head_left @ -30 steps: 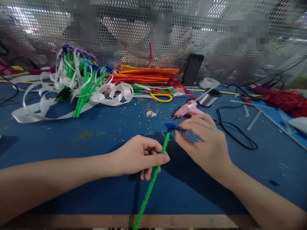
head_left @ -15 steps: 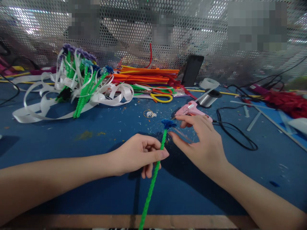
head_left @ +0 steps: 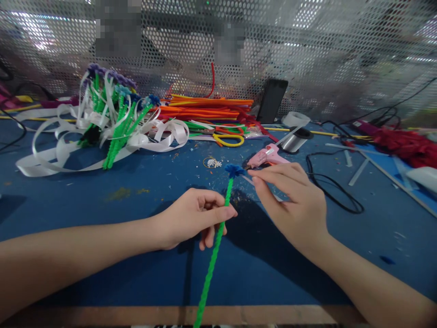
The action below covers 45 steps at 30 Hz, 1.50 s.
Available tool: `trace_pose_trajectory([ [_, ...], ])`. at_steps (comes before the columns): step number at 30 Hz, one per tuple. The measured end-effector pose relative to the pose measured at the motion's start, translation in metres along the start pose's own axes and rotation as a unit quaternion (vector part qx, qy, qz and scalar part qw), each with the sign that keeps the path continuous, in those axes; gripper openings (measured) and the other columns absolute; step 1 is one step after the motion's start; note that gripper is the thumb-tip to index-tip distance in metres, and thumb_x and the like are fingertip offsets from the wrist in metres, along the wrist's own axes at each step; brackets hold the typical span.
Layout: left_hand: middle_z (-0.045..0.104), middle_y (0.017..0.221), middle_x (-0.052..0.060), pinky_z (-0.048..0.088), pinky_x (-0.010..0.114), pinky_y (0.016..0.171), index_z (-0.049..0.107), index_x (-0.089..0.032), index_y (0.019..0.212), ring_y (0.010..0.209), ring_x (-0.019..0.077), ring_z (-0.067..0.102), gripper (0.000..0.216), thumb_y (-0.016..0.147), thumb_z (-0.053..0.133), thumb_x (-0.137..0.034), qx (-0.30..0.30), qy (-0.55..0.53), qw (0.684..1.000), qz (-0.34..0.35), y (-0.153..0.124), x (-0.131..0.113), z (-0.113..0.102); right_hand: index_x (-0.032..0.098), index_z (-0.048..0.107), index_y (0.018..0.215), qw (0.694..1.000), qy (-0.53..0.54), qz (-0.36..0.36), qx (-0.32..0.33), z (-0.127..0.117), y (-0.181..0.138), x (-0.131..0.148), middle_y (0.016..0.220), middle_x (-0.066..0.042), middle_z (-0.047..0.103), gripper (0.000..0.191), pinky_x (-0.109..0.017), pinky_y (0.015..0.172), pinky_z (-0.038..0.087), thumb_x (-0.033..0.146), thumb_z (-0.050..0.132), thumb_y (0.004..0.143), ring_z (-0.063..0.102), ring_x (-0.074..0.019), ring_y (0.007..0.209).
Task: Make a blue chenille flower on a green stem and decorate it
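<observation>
My left hand (head_left: 194, 216) pinches a twisted green pipe-cleaner stem (head_left: 213, 262) between thumb and fingers, a little below its top. The stem leans slightly right and runs down past the table's front edge. On its upper end is a small blue pipe-cleaner flower (head_left: 234, 171). Just right of the petals, the thumb and index fingertip of my right hand (head_left: 293, 202) are drawn close together. Whether anything small is between them, I cannot make out. Behind that hand lies a pink glue gun (head_left: 264, 156), partly covered by the fingers.
Small white beads (head_left: 214, 163) lie beyond the flower. Finished flowers with white ribbon (head_left: 118, 132) are heaped at left. Orange pipe cleaners (head_left: 205, 108), yellow-handled scissors (head_left: 232, 140), a phone (head_left: 272, 101) and a wire spool (head_left: 296, 140) stand along the back. A black cord (head_left: 336, 196) loops at right.
My right thumb and index finger have come together beside the flower; before, they were spread apart around its right side. My left hand keeps its hold on the stem.
</observation>
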State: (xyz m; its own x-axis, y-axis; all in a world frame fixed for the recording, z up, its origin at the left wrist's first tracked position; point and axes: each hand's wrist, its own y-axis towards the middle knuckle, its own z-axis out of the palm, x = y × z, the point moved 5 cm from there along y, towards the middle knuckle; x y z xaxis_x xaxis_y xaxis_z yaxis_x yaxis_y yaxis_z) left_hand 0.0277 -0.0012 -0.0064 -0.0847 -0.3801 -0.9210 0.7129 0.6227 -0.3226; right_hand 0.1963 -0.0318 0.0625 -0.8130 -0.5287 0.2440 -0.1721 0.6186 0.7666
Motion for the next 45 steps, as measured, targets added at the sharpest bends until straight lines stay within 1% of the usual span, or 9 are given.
trace_pose_trajectory([
  [6, 0.066, 0.062, 0.001, 0.043, 0.014, 0.035, 0.064, -0.013, 0.085, 0.037, 0.0058, 0.053, 0.031, 0.088, 0.070, -0.044, 0.000, 0.012, 1.000, -0.005, 0.000, 0.000, 0.000, 0.031, 0.076, 0.092, 0.999, 0.028, 0.032, -0.010, -0.001, -0.002, -0.006, 0.084, 0.000, 0.075, 0.018, -0.043, 0.082, 0.054, 0.014, 0.071, 0.087, 0.068, -0.0211, 0.080],
  [10, 0.065, 0.063, -0.001, 0.044, 0.014, 0.035, 0.064, -0.014, 0.087, 0.039, 0.0062, 0.055, 0.023, 0.091, 0.067, -0.037, 0.007, -0.004, 1.000, 0.004, -0.001, -0.002, 0.002, 0.028, 0.073, 0.090, 0.999, 0.034, 0.031, -0.008, -0.003, -0.002, -0.003, 0.085, -0.001, 0.075, 0.014, -0.040, 0.082, 0.053, 0.014, 0.070, 0.088, 0.067, -0.0207, 0.081],
  [14, 0.065, 0.063, 0.000, 0.044, 0.015, 0.035, 0.064, -0.013, 0.084, 0.038, 0.0061, 0.054, 0.026, 0.090, 0.067, -0.039, 0.002, 0.018, 1.000, -0.014, -0.001, -0.001, 0.002, 0.024, 0.068, 0.091, 0.997, 0.029, 0.063, 0.017, 0.000, -0.002, -0.005, 0.090, -0.004, 0.073, 0.018, -0.038, 0.083, 0.053, 0.014, 0.055, 0.096, 0.067, -0.0209, 0.088],
  [17, 0.065, 0.063, 0.001, 0.045, 0.015, 0.035, 0.062, -0.013, 0.078, 0.036, 0.0053, 0.052, 0.032, 0.089, 0.068, -0.042, 0.006, 0.048, 0.999, -0.026, -0.001, 0.001, 0.002, 0.022, 0.068, 0.097, 0.996, 0.013, 0.079, 0.030, 0.004, -0.003, -0.009, 0.096, -0.006, 0.073, 0.009, -0.037, 0.084, 0.053, 0.020, 0.060, 0.093, 0.068, -0.0220, 0.093],
  [21, 0.065, 0.060, 0.000, 0.044, 0.014, 0.036, 0.062, -0.013, 0.080, 0.037, 0.0059, 0.054, 0.034, 0.087, 0.069, -0.046, 0.019, 0.067, 0.997, -0.027, -0.002, 0.003, 0.002, 0.021, 0.067, 0.089, 0.998, -0.013, 0.058, 0.025, 0.007, -0.004, -0.010, 0.088, -0.005, 0.074, 0.006, -0.035, 0.081, 0.054, 0.021, 0.071, 0.086, 0.069, -0.0212, 0.085],
  [27, 0.064, 0.058, -0.003, 0.043, 0.013, 0.035, 0.063, -0.014, 0.082, 0.038, 0.0055, 0.055, 0.027, 0.090, 0.067, -0.039, 0.038, 0.067, 0.997, -0.016, -0.001, 0.001, 0.005, 0.020, 0.064, 0.084, 0.999, -0.006, 0.023, 0.026, 0.008, -0.004, -0.008, 0.081, -0.004, 0.071, 0.008, -0.034, 0.079, 0.053, 0.014, 0.069, 0.086, 0.066, -0.0193, 0.080],
  [34, 0.064, 0.057, -0.004, 0.043, 0.013, 0.036, 0.062, -0.015, 0.081, 0.038, 0.0060, 0.055, 0.025, 0.091, 0.067, -0.038, 0.038, 0.077, 0.996, -0.024, -0.001, 0.002, 0.005, 0.019, 0.063, 0.082, 0.997, 0.029, 0.045, 0.063, 0.010, -0.003, -0.008, 0.079, -0.003, 0.067, 0.009, -0.030, 0.077, 0.052, 0.011, 0.065, 0.087, 0.062, -0.0152, 0.075],
  [39, 0.059, 0.049, -0.004, 0.043, 0.013, 0.036, 0.060, -0.016, 0.077, 0.036, 0.0067, 0.053, 0.034, 0.088, 0.068, -0.047, 0.020, 0.096, 0.995, -0.028, -0.001, 0.002, 0.004, 0.018, 0.068, 0.091, 0.997, 0.006, 0.041, 0.060, 0.013, -0.005, -0.012, 0.085, -0.004, 0.071, 0.005, -0.030, 0.079, 0.053, 0.014, 0.068, 0.088, 0.066, -0.0165, 0.081],
  [45, 0.059, 0.049, -0.004, 0.044, 0.014, 0.035, 0.057, -0.017, 0.075, 0.035, 0.0063, 0.050, 0.036, 0.089, 0.066, -0.048, 0.001, 0.085, 0.996, -0.031, 0.000, 0.002, 0.002, 0.018, 0.069, 0.098, 0.996, -0.007, 0.045, 0.071, 0.017, -0.007, -0.015, 0.089, -0.005, 0.073, 0.018, -0.032, 0.077, 0.056, 0.022, 0.077, 0.083, 0.069, -0.0197, 0.083],
])
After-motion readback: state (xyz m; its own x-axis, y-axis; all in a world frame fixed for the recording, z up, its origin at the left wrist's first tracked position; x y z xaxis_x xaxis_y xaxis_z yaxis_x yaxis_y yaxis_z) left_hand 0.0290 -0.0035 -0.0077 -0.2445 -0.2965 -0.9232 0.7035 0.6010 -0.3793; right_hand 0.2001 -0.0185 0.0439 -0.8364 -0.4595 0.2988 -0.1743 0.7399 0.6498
